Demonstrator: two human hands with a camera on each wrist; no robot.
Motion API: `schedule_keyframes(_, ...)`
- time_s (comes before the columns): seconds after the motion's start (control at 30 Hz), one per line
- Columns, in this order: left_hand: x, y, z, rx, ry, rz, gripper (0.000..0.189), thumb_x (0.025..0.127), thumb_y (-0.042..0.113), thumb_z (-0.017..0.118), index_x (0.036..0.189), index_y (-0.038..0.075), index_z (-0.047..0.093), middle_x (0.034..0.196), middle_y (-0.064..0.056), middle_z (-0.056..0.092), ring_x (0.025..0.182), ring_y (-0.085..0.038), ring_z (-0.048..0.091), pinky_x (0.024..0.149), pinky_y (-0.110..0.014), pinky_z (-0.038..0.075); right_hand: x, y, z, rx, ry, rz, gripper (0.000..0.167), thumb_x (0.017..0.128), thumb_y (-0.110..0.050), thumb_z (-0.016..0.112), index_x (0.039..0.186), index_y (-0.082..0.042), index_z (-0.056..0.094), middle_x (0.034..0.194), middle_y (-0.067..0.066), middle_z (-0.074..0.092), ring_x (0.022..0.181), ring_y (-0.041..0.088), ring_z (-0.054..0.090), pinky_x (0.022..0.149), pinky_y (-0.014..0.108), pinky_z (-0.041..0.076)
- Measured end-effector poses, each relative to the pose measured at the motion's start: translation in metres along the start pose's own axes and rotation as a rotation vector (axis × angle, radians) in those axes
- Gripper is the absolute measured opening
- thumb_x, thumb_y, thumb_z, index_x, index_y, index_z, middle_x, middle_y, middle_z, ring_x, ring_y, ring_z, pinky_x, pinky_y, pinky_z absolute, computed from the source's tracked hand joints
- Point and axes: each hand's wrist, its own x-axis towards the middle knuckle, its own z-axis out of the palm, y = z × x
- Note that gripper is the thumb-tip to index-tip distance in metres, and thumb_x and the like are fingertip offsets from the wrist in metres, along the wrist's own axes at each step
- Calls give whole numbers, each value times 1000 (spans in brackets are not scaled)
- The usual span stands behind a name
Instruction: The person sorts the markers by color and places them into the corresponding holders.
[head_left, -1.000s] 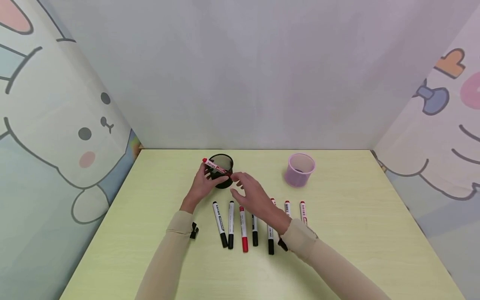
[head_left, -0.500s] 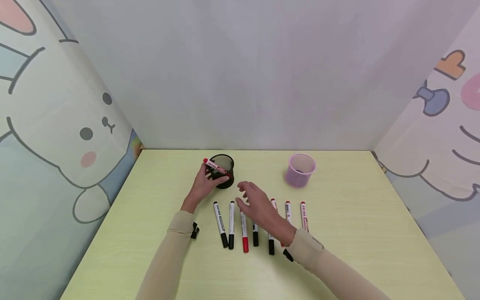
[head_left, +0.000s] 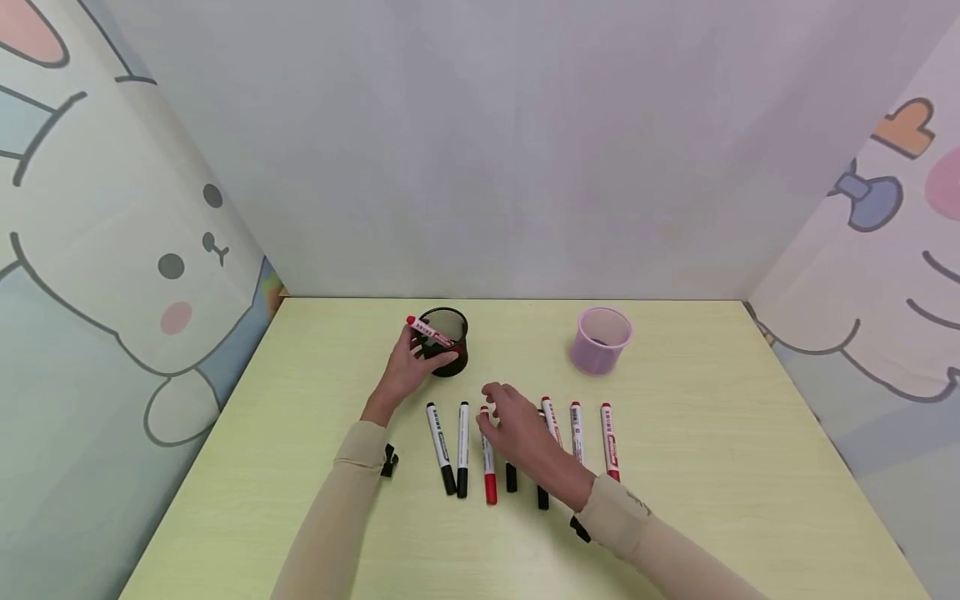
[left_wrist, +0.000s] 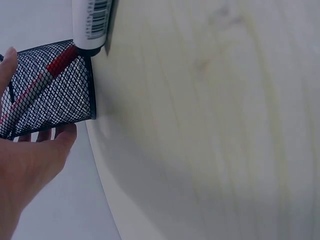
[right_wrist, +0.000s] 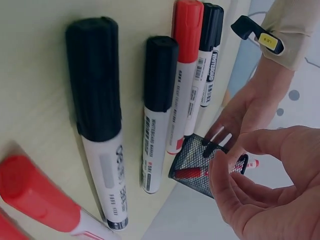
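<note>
My left hand grips the black mesh pen cup, thumb across its near side and fingers round the left. A red whiteboard marker leans inside it, cap down, its end above the rim; the left wrist view shows its red cap through the mesh. My right hand is over the row of markers, fingers bent loosely around nothing. Closest to its fingertips lies a red-capped marker. The hand partly hides a black-capped marker and another black-capped marker.
Two black-capped markers lie at the row's left. Red markers, among them a rightmost red marker, lie on its right, partly behind my right forearm. A purple cup stands at the back right. Printed walls enclose the table.
My right hand has drawn back from the mesh cup, toward me and slightly right, to above the markers. The left hand, the cup and the marker inside it have stayed in place.
</note>
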Motion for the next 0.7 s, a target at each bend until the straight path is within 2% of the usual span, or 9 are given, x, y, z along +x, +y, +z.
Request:
schedule_keyframes(0.2,-2,5,0,-9,-19,-27,92,88,24,84,158,11,27,159,-24,33,149,-41,32,121,-51,32,-6,4,6,-27,-28,13,33,96,-7,72,125,3,60,113,18,66,85,24,66,64,26,55)
schedule_keyframes(0.47,-19,37,0,4,-37,-33,86,91,18,81,157,5,28,157,-26,34,148,-44,32,120,-52,33,-13,7,13,-26,-70,45,38,94,-6,73,128,6,59,103,15,63,73,15,58,58,24,50)
schedule_keyframes(0.7,-23,40,-2,-2,-39,-44,87,91,17,81,158,5,26,159,-27,32,149,-44,30,120,-53,32,-14,8,19,-56,-102,77,41,93,-7,75,127,7,59,96,10,59,69,13,51,56,23,47)
